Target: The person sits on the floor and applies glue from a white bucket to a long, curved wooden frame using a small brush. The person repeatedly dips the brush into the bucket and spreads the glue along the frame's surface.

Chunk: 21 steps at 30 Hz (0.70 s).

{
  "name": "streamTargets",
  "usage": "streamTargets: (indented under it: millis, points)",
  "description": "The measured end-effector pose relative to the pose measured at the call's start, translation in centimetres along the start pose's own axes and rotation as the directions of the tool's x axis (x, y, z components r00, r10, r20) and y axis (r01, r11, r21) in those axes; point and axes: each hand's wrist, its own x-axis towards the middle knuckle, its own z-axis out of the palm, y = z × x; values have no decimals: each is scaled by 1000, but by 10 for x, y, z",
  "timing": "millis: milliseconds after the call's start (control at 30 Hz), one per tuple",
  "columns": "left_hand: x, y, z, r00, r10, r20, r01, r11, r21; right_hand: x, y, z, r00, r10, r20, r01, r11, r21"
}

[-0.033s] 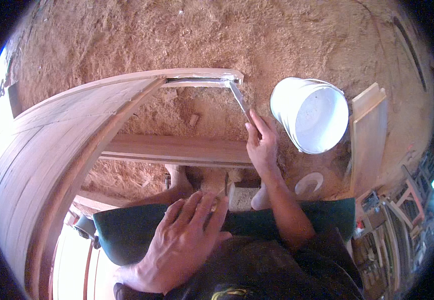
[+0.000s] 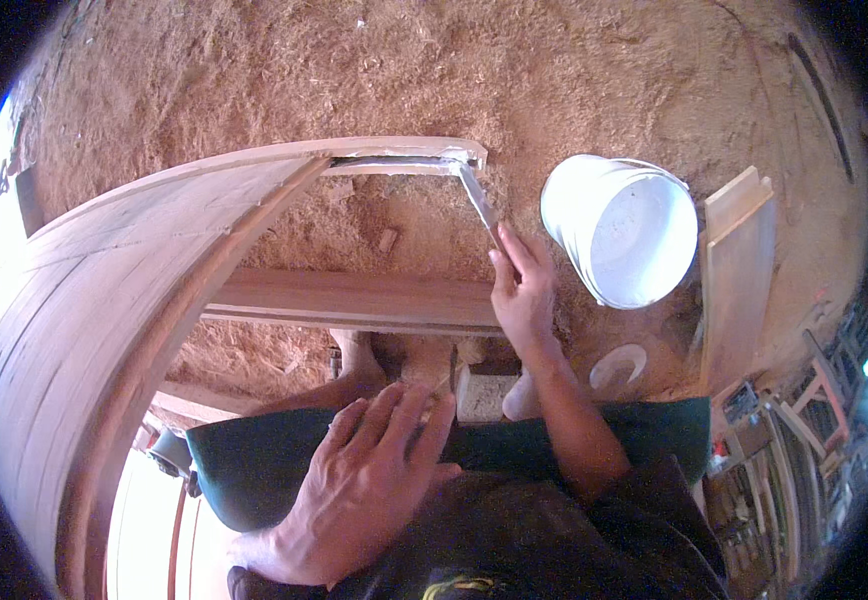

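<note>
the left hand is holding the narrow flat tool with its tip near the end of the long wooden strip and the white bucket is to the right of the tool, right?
Not quite: the head view shows the right hand holding the narrow flat tool. Its tip is near the end of the long wooden strip, and the white bucket is to the tool's right.
</note>
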Motion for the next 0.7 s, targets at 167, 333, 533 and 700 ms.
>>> streamTargets:
  millis: [167, 333, 533, 700]
  points:
    - [4, -5, 1, 999, -21, 40, 22, 1000, -18, 2, -16, -9, 998, -56, 39, 53, 997, 62]
    - [-1, -2, 4, 999, -38, 7, 38, 999, -20, 11, -25, -4, 991, -5, 137, 7, 1000, -17]
    - [-9, 5, 10, 998, -69, 2, 69, 996, -65, 21, -20, 42, 998, -47, 40, 42, 994, 105]
    - [-23, 12, 25, 997, -70, -43, 67, 994, -82, 21, -27, 75, 983, -174, -65, 183, 962, 204]
